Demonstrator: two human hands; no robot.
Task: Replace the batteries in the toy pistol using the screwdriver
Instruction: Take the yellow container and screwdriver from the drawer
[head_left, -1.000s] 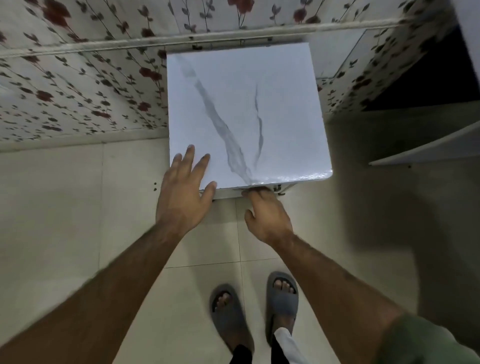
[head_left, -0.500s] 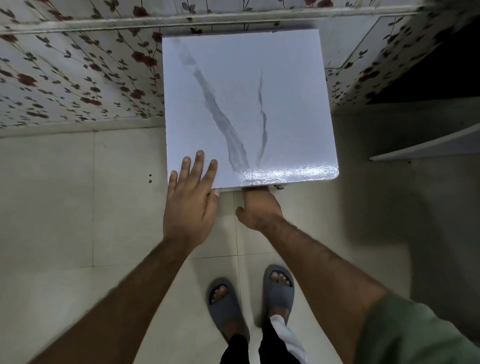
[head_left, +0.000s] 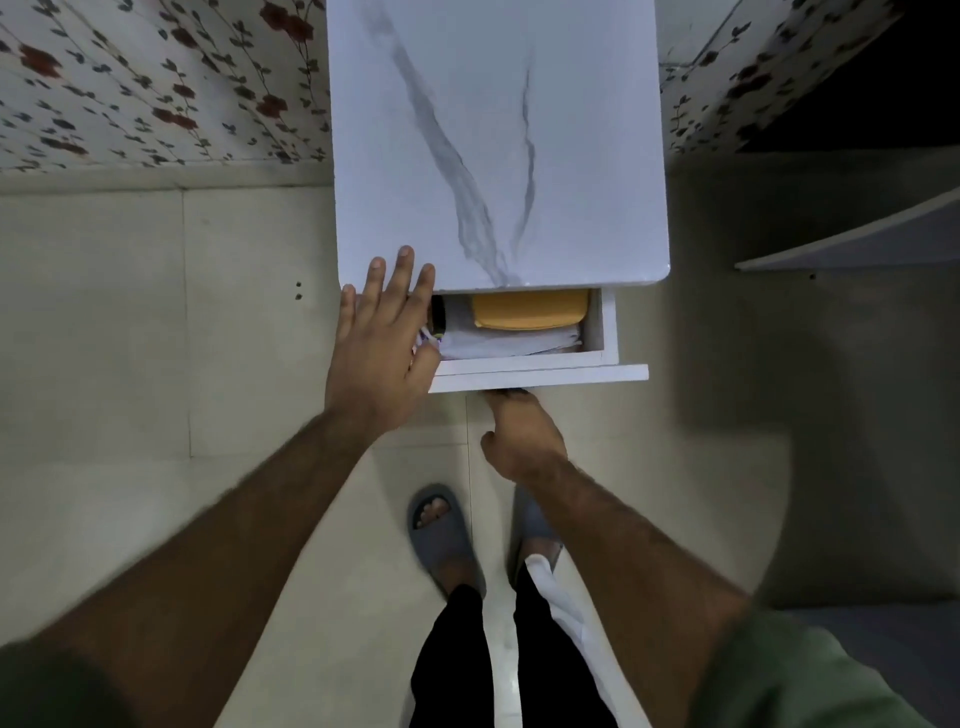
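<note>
White marble-look cabinet top (head_left: 571, 156), left hand (head_left: 382, 345) at edge.

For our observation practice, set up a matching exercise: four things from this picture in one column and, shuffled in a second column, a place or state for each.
Things:
1. left hand
2. right hand
3. drawer
4. yellow item

Places or states:
A. lying inside the drawer, on white papers
B. pulled partly out
C. fingers spread flat on the cabinet top corner
D. under the drawer's front edge, fingers hidden

Pairs: 1-C, 2-D, 3-B, 4-A
</note>
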